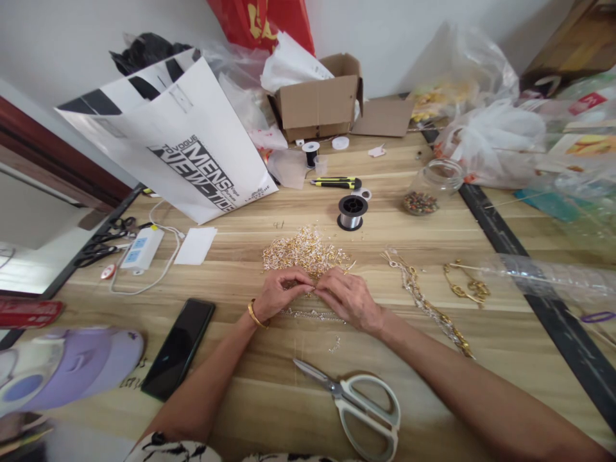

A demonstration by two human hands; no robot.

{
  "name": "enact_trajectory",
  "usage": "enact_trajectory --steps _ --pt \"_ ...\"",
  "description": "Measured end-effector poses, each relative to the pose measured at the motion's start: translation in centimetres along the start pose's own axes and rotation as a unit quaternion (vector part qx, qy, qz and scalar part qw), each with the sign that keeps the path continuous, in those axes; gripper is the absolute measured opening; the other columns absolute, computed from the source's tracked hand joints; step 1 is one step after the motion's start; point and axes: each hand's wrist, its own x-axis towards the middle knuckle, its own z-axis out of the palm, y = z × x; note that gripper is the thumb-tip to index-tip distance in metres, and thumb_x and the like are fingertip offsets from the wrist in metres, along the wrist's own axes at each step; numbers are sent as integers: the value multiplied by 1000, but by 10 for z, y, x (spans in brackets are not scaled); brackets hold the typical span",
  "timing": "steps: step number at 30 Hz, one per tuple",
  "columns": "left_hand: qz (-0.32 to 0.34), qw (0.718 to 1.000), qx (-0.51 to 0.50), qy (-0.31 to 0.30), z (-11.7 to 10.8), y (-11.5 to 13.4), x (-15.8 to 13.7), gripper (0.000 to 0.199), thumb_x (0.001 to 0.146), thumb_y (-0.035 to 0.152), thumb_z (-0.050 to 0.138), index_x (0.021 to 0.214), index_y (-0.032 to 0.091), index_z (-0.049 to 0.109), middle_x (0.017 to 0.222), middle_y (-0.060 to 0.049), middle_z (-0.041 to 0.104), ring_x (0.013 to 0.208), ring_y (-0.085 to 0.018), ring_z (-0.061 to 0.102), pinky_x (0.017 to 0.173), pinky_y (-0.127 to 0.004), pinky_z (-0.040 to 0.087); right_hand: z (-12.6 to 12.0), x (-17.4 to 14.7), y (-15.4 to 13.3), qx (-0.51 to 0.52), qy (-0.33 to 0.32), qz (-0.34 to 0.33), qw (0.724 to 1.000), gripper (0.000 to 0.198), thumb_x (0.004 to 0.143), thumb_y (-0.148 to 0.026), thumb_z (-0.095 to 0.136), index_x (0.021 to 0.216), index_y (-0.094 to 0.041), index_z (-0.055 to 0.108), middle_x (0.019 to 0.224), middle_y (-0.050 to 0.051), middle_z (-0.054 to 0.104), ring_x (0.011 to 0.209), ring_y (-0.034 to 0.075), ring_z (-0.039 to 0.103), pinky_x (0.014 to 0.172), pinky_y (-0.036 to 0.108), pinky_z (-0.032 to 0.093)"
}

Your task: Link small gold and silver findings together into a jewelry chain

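Observation:
My left hand (282, 294) and my right hand (349, 298) meet at the fingertips over the wooden table, both closed in a pinch. What sits between the fingers is too small to make out. Just beyond them lies a loose pile of gold and silver beads (308, 247). A thin silver chain (312, 315) stretches across the table below my hands. Nearer to me is a short bit of chain (335, 345). White-handled scissors (356, 404) rest with their blades pointing up and left.
Strands of gold and silver chain (423, 305) lie on the right. Behind the pile stand a wire spool (352, 213), a yellow-black utility knife (337, 182) and a glass jar (430, 186). A phone (180, 346), power strip (143, 249) and white paper bag (192, 138) are leftward.

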Motion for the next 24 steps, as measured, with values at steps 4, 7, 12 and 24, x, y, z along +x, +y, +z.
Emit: enact_trajectory --steps 4,7,12,24 --pt "5 1000 7 -8 0 -1 0 18 77 30 67 73 13 69 73 -6 65 72 -15 59 69 -27 47 0 0 0 5 -2 -4 1000 4 91 -19 50 90 -17 54 81 6 60 75 15 56 66 26 47" --pt "5 1000 17 -14 -1 -1 0 19 78 31 66 73 13 69 73 -6 65 71 -15 59 68 -27 46 0 0 -1 10 -6 -2 1000 5 91 -20 49 89 -18 54 80 5 60 75 15 55 66 26 46" --pt "5 1000 27 -15 -1 -1 0 21 78 33 65 72 13 69 72 -6 65 71 -15 58 68 -27 46 -1 1 -2 12 -9 -2 1000 6 91 -20 49 90 -17 53 79 5 60 73 15 55 64 26 46" --pt "0 998 56 -4 0 0 -1 26 79 36 64 68 12 66 68 -5 63 68 -14 56 66 -26 44 -4 4 -5 1 -13 2 1000 9 91 -23 50 95 -17 54 81 6 62 75 16 57 65 26 47"
